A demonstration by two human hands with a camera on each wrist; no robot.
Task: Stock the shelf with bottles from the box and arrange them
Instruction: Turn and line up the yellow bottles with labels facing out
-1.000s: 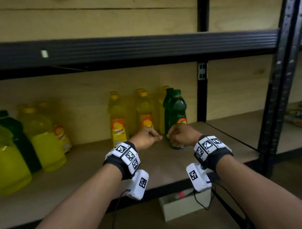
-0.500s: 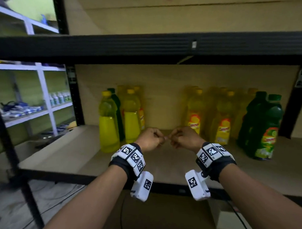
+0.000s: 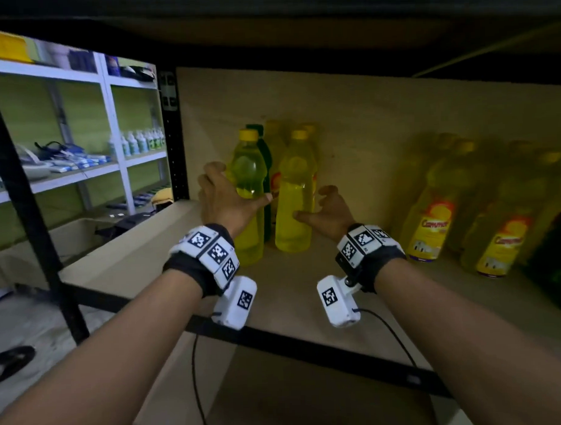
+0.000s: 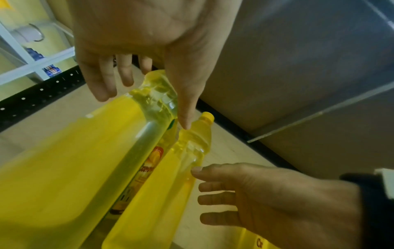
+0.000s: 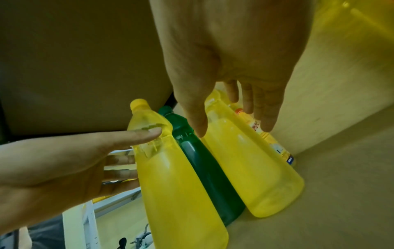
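Yellow bottles (image 3: 246,194) upright between spread fingers (image 3: 212,170) of both hands.

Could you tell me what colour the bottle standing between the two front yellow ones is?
Dark green bottle, clearest in the right wrist view.

Two hands are in view, a left hand (image 3: 223,198) and a right hand (image 3: 328,210). The near cluster on the shelf (image 3: 291,291) holds four yellow bottles (image 3: 293,192) and one green bottle (image 3: 265,181). Farther right stand several more yellow bottles, too blurred to count.
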